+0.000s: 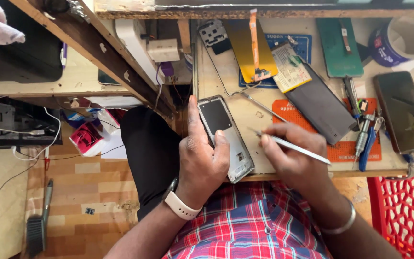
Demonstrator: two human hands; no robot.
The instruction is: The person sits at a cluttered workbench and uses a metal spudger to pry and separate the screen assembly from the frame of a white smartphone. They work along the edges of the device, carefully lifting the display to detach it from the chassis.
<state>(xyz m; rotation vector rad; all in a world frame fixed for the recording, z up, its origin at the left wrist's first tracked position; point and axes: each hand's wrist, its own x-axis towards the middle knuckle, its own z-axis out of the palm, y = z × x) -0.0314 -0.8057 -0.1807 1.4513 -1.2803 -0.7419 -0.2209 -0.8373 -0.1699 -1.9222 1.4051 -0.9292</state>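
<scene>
My left hand (pixel 201 160) grips an opened phone frame (pixel 226 136) with a dark panel at its top end, holding it at the near edge of the wooden workbench (pixel 226 72). My right hand (pixel 291 153) pinches thin metal tweezers (pixel 293 146), whose tip points left toward the phone frame and stops just short of it. A pale watch strap is on the left wrist and a metal bangle on the right wrist.
On the bench lie a yellow-backed screen with an orange ribbon cable (pixel 252 48), a battery (pixel 290 67), a dark phone back (pixel 319 108), an orange mat (pixel 346 151), screwdrivers (pixel 362 134), a dark phone (pixel 402 112), a green panel (pixel 339 48) and a tape roll (pixel 401 41). A red plastic chair (pixel 403 216) stands at right.
</scene>
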